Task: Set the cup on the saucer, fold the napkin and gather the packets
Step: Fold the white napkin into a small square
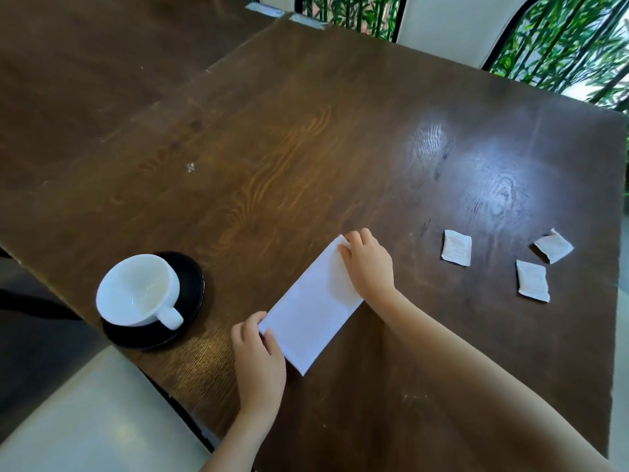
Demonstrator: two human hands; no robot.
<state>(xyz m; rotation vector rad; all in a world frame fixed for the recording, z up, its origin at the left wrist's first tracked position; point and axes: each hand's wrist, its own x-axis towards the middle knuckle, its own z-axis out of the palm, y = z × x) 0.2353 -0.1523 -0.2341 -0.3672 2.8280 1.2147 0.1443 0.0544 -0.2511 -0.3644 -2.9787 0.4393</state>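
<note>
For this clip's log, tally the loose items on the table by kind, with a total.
White cup: 1, standing on the saucer
Black saucer: 1
White napkin: 1, pinched at both ends by the left hand and right hand
Small packets: 3, lying apart
Total: 6

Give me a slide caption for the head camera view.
Both hands fold a white napkin; cup on saucer, three packets scattered.
</note>
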